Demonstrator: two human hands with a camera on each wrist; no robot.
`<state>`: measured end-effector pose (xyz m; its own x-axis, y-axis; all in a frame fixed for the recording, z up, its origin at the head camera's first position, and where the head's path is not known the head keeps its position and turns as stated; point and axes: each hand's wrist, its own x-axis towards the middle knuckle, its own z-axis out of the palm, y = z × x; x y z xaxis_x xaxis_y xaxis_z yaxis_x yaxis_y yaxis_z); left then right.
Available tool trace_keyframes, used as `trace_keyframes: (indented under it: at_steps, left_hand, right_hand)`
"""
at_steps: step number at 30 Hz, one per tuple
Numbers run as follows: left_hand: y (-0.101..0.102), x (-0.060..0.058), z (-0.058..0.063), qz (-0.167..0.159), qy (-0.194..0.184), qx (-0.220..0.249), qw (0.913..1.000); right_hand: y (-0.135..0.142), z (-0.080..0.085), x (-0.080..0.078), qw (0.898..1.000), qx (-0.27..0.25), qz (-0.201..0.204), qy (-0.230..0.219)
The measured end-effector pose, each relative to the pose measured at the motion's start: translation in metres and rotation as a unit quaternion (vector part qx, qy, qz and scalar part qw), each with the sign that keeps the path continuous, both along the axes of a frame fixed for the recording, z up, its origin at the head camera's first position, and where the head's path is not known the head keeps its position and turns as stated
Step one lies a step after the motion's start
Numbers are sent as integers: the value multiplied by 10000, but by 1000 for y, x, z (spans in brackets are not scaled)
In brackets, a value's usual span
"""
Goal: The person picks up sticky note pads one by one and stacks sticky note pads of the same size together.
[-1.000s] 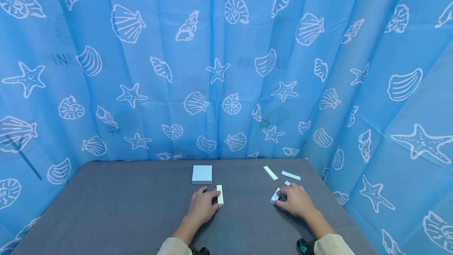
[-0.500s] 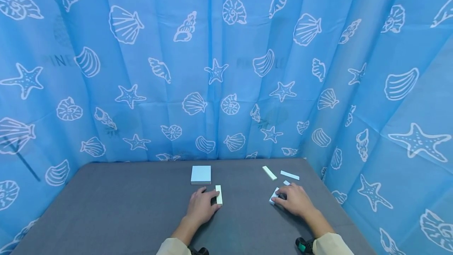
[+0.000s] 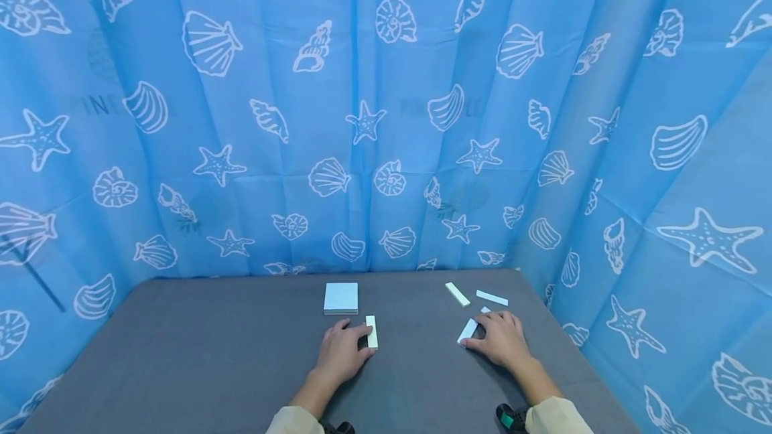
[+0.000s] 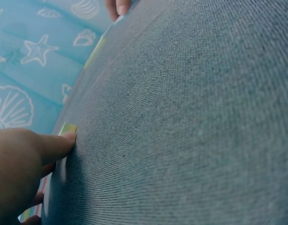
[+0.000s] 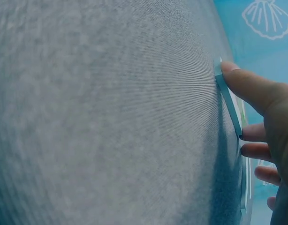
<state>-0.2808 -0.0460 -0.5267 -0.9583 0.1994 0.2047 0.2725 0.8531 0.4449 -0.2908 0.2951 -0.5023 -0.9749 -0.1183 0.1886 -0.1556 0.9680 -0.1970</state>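
Observation:
In the head view, my left hand pinches a narrow pale yellow sticky-note pad lengthwise between thumb and fingers, on the table. The left wrist view shows the thumb at one end of this pad. My right hand holds a narrow light blue sticky-note pad by its ends, tilted on the cloth. The thumb sits at its near end in the right wrist view, a finger at the far end of the blue pad. Part of another blue strip shows just behind the right fingers.
A square light blue pad stack lies behind the left hand; its side shows coloured layers in the left wrist view. Behind the right hand lie a yellow strip and a blue strip. A blue shell-print curtain borders the grey table.
My right hand has shifted slightly, and more of the blue pad's top now shows between its thumb and finger. The left hand keeps its hold on the yellow pad. The head view drifts slightly.

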Motion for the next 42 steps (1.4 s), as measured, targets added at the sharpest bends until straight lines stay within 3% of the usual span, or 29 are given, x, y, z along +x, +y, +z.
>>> trace_keyframes:
  at_steps: [5, 12, 19, 27, 37, 42]
  left_hand:
    - [-1, 0, 0, 0, -18, 16, 10000]
    - [-1, 1, -1, -2, 8, 149, 9999]
    - [-2, 2, -1, -23, 33, 150, 9999]
    - [-1, 0, -3, -37, 67, 116, 9999]
    - [-1, 1, -2, -56, -11, 174, 9998]
    - [-1, 0, -3, -19, -59, 129, 9999]
  right_hand:
    - [1, -4, 0, 9997, -227, -120, -11]
    - [-3, -11, -2, 9946, -995, -219, 197]
    - [-15, -14, -1, 9851, -1651, 120, 462]
    - [-30, -10, 2, 9689, -2157, 553, 1080]
    - [-52, 5, 3, 9588, -2622, 673, 865]
    - [-69, 11, 1, 9478, -3021, 728, 718]
